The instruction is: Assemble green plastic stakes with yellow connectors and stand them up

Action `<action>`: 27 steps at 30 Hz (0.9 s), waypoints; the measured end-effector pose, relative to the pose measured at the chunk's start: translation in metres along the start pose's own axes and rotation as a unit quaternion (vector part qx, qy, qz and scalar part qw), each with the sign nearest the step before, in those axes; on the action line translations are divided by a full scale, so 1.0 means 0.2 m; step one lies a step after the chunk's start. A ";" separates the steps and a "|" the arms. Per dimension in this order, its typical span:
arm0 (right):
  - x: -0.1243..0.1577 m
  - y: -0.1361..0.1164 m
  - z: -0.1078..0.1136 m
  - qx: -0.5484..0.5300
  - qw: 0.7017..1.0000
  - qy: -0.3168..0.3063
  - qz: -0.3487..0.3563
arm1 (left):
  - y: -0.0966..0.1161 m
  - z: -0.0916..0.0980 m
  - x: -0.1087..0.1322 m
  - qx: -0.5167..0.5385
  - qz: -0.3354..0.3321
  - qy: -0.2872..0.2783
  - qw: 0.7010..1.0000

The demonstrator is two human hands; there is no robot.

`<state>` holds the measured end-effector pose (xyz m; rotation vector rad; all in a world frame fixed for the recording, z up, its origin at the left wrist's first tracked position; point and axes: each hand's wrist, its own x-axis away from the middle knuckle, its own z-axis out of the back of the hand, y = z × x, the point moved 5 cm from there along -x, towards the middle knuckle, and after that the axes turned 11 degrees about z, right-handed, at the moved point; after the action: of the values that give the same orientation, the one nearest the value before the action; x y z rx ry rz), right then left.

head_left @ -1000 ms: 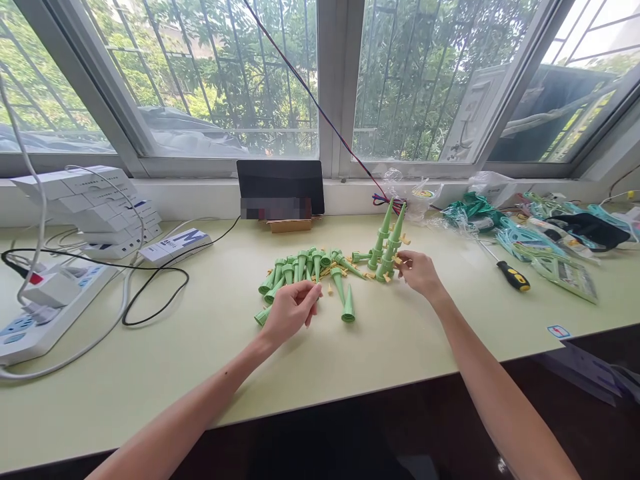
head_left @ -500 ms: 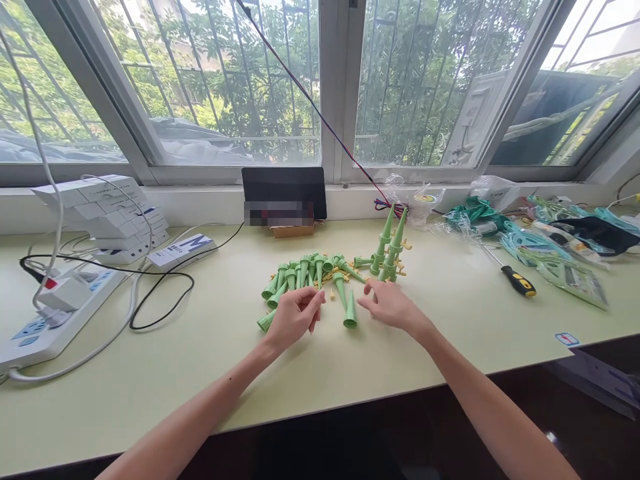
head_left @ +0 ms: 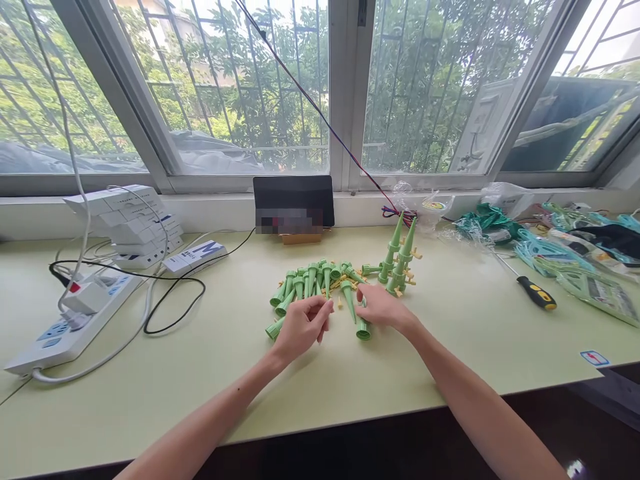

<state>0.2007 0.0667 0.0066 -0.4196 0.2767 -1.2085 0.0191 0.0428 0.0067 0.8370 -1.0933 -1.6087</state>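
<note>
My right hand (head_left: 381,307) is closed around the upper part of a green plastic watering spike (head_left: 363,331). The open round end of that spike faces me, and my fingers cover its tip. To the left, my left hand (head_left: 304,325) hovers low over the table with thumb and fingertips pinched together; whatever is between them is hidden. Behind both hands lies a pile of green watering spikes (head_left: 313,275) mixed with small yellow valves. One loose yellow valve (head_left: 341,303) rests between my hands. Stacked spikes (head_left: 401,267) with yellow valves stand upright in two columns behind my right hand.
A screwdriver (head_left: 537,292) and bagged items (head_left: 575,270) lie at the right. A dark tablet (head_left: 294,193) leans at the back. On the left are a power strip (head_left: 75,333), cables, stacked white boxes (head_left: 133,223) and another white box (head_left: 196,257).
My right hand has come down and left onto the standing green watering spike and closed on it. My left hand keeps its pinch. The whole view has shifted slightly.
</note>
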 end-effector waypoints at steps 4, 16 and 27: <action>-0.01 0.03 -0.01 -0.059 0.996 0.059 0.040 | 0.00 -0.01 0.00 -0.002 -0.004 -0.006 1.000; -0.01 -0.13 -0.02 -0.379 0.886 0.204 0.171 | 0.02 -0.02 0.00 -0.017 -0.002 -0.035 0.999; 0.02 -0.13 0.00 -0.405 0.850 0.271 0.201 | 0.02 -0.02 0.00 -0.012 -0.002 -0.049 0.999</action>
<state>0.1800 0.0560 0.0193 -0.6948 1.3298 -0.7177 0.0247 0.0409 0.0089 0.7514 -1.1389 -1.6776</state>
